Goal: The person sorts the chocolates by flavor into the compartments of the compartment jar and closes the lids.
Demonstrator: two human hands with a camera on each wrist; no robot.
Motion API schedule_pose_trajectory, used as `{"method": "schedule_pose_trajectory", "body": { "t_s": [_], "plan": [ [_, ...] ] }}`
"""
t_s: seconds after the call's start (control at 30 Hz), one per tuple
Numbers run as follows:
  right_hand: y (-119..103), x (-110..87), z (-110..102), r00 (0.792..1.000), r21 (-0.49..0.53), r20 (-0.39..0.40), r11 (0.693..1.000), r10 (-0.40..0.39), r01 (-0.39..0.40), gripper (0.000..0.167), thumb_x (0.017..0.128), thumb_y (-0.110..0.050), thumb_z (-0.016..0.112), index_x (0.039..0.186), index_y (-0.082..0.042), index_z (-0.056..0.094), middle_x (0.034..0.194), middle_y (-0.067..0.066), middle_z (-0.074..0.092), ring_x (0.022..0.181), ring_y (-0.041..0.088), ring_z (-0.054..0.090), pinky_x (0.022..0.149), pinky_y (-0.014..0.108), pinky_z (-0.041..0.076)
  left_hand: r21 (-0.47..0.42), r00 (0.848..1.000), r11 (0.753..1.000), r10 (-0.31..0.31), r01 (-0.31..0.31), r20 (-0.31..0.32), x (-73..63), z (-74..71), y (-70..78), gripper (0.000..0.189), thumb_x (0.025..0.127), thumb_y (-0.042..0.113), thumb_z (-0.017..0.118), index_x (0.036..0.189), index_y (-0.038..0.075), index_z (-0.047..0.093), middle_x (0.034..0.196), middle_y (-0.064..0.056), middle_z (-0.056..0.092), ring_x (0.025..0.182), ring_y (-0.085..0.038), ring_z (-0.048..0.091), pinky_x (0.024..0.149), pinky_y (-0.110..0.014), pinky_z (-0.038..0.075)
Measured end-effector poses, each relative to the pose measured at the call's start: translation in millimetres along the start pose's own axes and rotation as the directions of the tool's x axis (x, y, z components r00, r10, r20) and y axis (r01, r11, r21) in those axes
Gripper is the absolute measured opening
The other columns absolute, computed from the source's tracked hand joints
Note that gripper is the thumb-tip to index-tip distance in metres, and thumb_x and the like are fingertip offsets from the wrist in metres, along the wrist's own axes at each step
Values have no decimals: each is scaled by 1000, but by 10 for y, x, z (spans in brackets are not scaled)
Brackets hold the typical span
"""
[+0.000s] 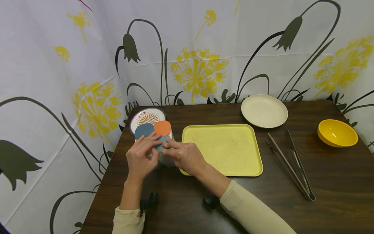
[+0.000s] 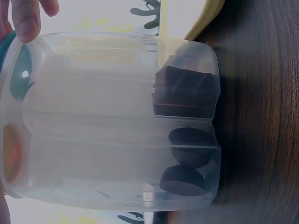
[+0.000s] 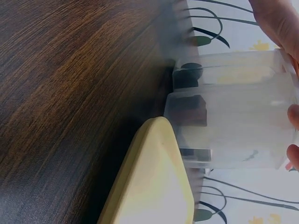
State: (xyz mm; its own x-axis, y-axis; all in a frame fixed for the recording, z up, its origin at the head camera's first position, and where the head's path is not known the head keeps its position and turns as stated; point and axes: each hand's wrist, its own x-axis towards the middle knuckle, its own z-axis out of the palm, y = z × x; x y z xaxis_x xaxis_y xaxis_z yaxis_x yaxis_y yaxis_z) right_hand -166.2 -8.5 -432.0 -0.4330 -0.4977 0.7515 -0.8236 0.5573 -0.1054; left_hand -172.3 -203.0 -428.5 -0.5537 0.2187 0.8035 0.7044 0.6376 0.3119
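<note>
A clear plastic container point(image 2: 98, 98) with several compartments stands upright on the table at the left. Its lids are blue point(image 1: 142, 130), orange point(image 1: 163, 128) and teal point(image 1: 159, 148). My left hand point(image 1: 141, 159) holds the near teal lid, with its fingers across the top and its thumb at the near edge. From the other side, my right hand point(image 1: 187, 156) pinches the same lid with thumb and fingertips. The hands partly cover this lid. Dark brown chunks point(image 2: 184, 91) and dark rounded pieces point(image 2: 182, 179) lie at the container's bottom, seen through the wall.
Right of the container lies a yellow tray point(image 1: 222, 149). A patterned plate point(image 1: 148, 114) is behind the container. Further right are a cream plate point(image 1: 264, 111), metal tongs point(image 1: 295, 172) and a yellow bowl point(image 1: 337, 133). A flowered curtain point(image 1: 198, 39) hangs behind the dark wooden table point(image 1: 181, 211).
</note>
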Motion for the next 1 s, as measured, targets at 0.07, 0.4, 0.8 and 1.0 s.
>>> {"method": "schedule_pose_trajectory", "body": {
  "t_s": [0.07,0.4,0.8,1.0],
  "plan": [
    [-1,1,-3,1000,3,1,1000,6,-6,27,84,-14,78,110,-20,77,118,-5,69,98,4,68,63,21,52,1,1000,1000,2,-2,-1,2,-1,4,29,85,10,49,92,9,78,107,-5,73,106,-27,67,93,-59,45],
    [-7,-32,-17,999,11,23,999,41,-41,31,83,-12,77,113,-22,76,123,-5,67,103,5,66,61,22,52,-4,1000,1000,-25,25,3,-1,-4,15,28,85,11,51,92,10,78,108,-4,73,107,-26,67,95,-58,44],
    [-18,-107,-88,996,108,79,993,38,-47,39,83,-11,77,122,-16,72,132,0,62,127,13,53,74,25,55,1,1000,1000,-30,30,9,-28,-11,20,25,86,16,55,94,11,78,110,-3,73,108,-26,67,96,-57,44],
    [0,-137,-148,991,130,131,991,11,-29,49,83,-12,77,130,-14,66,140,2,56,133,16,47,71,26,55,11,999,999,-45,45,17,-37,-4,3,25,86,17,55,94,11,78,111,-2,72,110,-25,66,98,-55,43]
  ]
}}
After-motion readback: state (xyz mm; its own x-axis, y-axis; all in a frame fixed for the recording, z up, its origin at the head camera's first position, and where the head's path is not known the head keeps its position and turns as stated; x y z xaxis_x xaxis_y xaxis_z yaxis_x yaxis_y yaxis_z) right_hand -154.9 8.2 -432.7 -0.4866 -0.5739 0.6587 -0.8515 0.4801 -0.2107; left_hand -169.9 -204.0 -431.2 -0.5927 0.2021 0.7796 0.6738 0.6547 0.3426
